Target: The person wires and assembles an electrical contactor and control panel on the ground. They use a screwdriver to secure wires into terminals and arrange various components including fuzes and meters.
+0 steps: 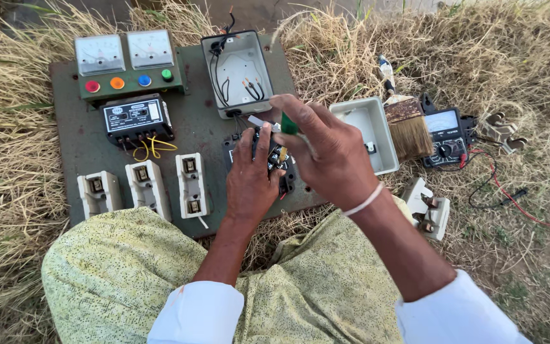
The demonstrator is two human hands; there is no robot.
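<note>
Two hands working a screwdriver on a black switch unit on a green board.

The black switch unit (268, 159) is sitting near the front edge of the green board (84, 146), mostly hidden under both hands. The right hand (329, 156) is pinching the green-handled screwdriver (288, 124) between thumb and fingertips, its tip pointing down into the unit. The left hand (249, 178) is pressing flat on the unit, fingers spread over its top. Just behind the unit, an open grey box (237, 73) is showing loose black wires. To the left, three white fuse holders (144, 188) are standing in a row, with a black relay (135, 118) and a meter panel (125, 64) behind them. To the right, on dry grass, a box lid (367, 130), a paintbrush (405, 124) and a multimeter (447, 137) are lying side by side.
</note>
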